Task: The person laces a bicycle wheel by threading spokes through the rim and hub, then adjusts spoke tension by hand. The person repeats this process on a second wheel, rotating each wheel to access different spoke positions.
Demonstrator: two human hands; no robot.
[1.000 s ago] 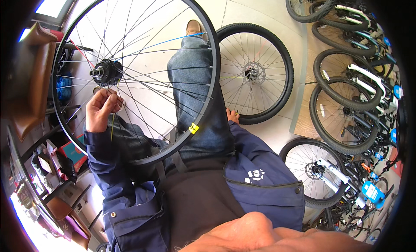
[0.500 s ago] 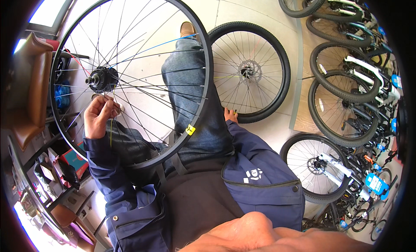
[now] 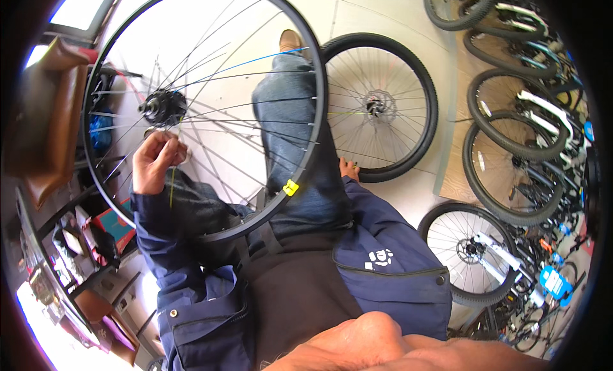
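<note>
A black bicycle rim (image 3: 321,115), laced with dark spokes and one blue spoke (image 3: 255,61), is tilted over my lap. Below its black hub (image 3: 165,107), my left hand (image 3: 153,161) is closed in a pinch on a thin yellow spoke (image 3: 171,186), part of which hangs beneath my fingers. A yellow sticker (image 3: 291,188) marks the rim. Farther right, my right hand (image 3: 348,169) is beside the lower left of a second wheel's black tyre (image 3: 429,109). Its fingers are curled, and whatever they hold is too small to name. That wheel carries a disc rotor (image 3: 387,108).
Rows of bicycles with black tyres (image 3: 476,173) fill the right side, beside a wood-coloured floor strip (image 3: 453,135). On the left are a brown leather chair (image 3: 54,115) and a dark-framed shelf with boxes and bags (image 3: 76,234). Pale floor (image 3: 377,13) shows beyond the wheels.
The whole view has shifted slightly, so most things sit farther right. My left hand has moved a little upward near the hub, still pinching the yellow spoke. My right hand stays beside the tyre.
</note>
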